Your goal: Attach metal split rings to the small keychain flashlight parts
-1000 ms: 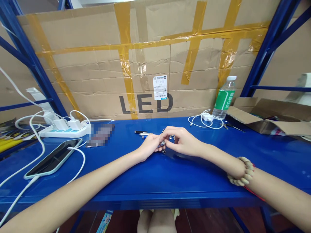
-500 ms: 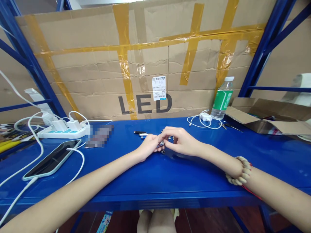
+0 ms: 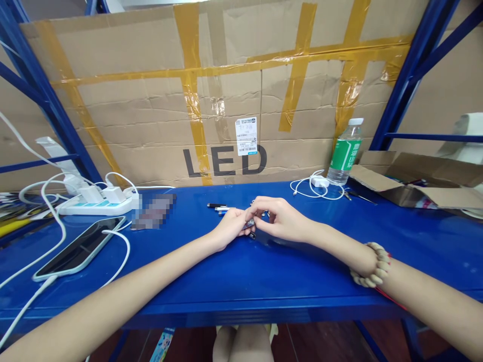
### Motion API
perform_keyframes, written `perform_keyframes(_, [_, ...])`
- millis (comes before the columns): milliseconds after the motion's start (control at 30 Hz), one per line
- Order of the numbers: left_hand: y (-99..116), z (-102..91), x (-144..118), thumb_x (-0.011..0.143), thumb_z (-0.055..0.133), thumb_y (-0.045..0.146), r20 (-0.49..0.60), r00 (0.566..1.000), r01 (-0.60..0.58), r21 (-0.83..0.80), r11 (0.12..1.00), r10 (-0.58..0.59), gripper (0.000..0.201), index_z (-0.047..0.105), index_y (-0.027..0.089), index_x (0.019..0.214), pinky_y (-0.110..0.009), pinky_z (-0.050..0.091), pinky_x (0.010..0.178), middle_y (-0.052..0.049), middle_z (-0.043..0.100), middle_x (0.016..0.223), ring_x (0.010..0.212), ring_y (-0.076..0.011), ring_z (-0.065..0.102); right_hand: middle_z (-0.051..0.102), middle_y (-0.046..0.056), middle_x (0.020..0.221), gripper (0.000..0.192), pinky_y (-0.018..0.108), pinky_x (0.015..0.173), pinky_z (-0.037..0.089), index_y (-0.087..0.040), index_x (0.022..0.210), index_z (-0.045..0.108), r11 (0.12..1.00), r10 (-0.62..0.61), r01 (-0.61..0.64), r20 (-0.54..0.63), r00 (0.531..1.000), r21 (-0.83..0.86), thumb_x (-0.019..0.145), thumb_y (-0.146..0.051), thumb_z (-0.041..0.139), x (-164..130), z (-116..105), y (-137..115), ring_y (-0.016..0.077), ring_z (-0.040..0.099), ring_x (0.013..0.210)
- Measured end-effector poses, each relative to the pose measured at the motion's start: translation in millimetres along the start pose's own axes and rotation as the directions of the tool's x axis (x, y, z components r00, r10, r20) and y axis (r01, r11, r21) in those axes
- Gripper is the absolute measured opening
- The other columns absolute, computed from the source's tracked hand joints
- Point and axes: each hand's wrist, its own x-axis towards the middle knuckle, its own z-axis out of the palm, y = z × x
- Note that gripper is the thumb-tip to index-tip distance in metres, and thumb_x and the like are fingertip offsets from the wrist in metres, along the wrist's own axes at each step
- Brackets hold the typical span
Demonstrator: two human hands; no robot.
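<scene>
— Any change at frame centre?
— Barely: left hand (image 3: 231, 227) and right hand (image 3: 284, 219) sit a touch higher in frame, pinching the small dark part (image 3: 249, 225) as before.
— And lower left?
— Phone (image 3: 79, 246) drifts slightly further left and down.

"LED" in large black letters on cardboard sheet (image 3: 151, 115); white barcode label (image 3: 246, 136) print unreadable.

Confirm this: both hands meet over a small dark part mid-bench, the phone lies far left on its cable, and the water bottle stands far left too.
Wrong on the bottle. The head view shows the bottle standing at the back right, beside the open box, not far left. The rest holds: left hand and right hand meet over the small dark part mid-bench, and the phone lies far left on its cable.
</scene>
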Motion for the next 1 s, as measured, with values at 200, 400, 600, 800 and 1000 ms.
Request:
perform_keyframes(200, [-0.2, -0.4, 0.1, 0.074, 0.045, 0.048, 0.01, 1.0, 0.002, 0.0, 1.0, -0.002, 0.043, 0.047, 0.013, 0.048, -0.018, 0.018, 0.038, 0.003, 0.044, 0.04, 0.035, -0.0029, 0.03, 0.059, 0.003, 0.083, 0.019, 0.024, 0.064, 0.044, -0.016, 0.085, 0.062, 1.0, 0.009, -0.009, 0.008, 1.0, 0.003, 0.073, -0.007, 0.05, -0.3, -0.1, 0.1, 0.0098, 0.055, 0.066])
perform_keyframes(400, [0.8, 0.4, -0.4, 0.072, 0.047, 0.046, 0.01, 1.0, 0.001, -0.014, 1.0, 0.0, 0.04, 0.046, 0.013, 0.048, -0.018, 0.018, 0.038, 0.003, 0.044, 0.041, 0.035, -0.0031, 0.03, 0.058, 0.002, 0.083, 0.02, 0.022, 0.061, 0.043, -0.016, 0.086, 0.062, 1.0, 0.027, -0.027, 0.026, 0.999, -0.005, 0.073, -0.007, 0.05, -0.1, 0.0, -0.2, 0.0084, 0.053, 0.063])
perform_keyframes(600, [0.4, 0.0, -0.3, 0.071, 0.047, 0.046, 0.012, 1.0, -0.001, -0.012, 1.0, 0.001, 0.039, 0.046, 0.013, 0.048, -0.018, 0.018, 0.038, 0.003, 0.044, 0.041, 0.035, -0.0029, 0.03, 0.058, 0.002, 0.083, 0.019, 0.021, 0.059, 0.043, -0.016, 0.085, 0.062, 1.0, 0.026, -0.026, 0.029, 0.999, -0.003, 0.073, -0.007, 0.049, 0.5, -0.9, -1.1, 0.0078, 0.052, 0.061])
perform_keyframes(800, [-0.8, -0.8, -0.2, 0.071, 0.047, 0.048, 0.012, 1.0, 0.0, -0.002, 1.0, 0.0, 0.041, 0.047, 0.013, 0.049, -0.018, 0.018, 0.038, 0.003, 0.044, 0.042, 0.036, -0.0033, 0.031, 0.058, 0.002, 0.083, 0.02, 0.021, 0.058, 0.042, -0.016, 0.085, 0.062, 1.0, 0.029, -0.029, 0.03, 0.999, 0.001, 0.073, -0.007, 0.05, -0.2, -1.0, -0.5, 0.0075, 0.052, 0.06])
perform_keyframes(1000, [0.8, 0.3, -0.7, 0.073, 0.044, 0.051, 0.008, 1.0, 0.011, 0.016, 1.0, -0.011, 0.045, 0.046, 0.014, 0.047, -0.019, 0.02, 0.039, 0.002, 0.043, 0.041, 0.035, -0.0038, 0.031, 0.059, 0.002, 0.085, 0.019, 0.02, 0.057, 0.042, -0.017, 0.086, 0.062, 1.0, 0.019, -0.019, 0.022, 1.0, 0.011, 0.074, -0.008, 0.049, -0.6, 0.4, 1.7, 0.0071, 0.052, 0.061])
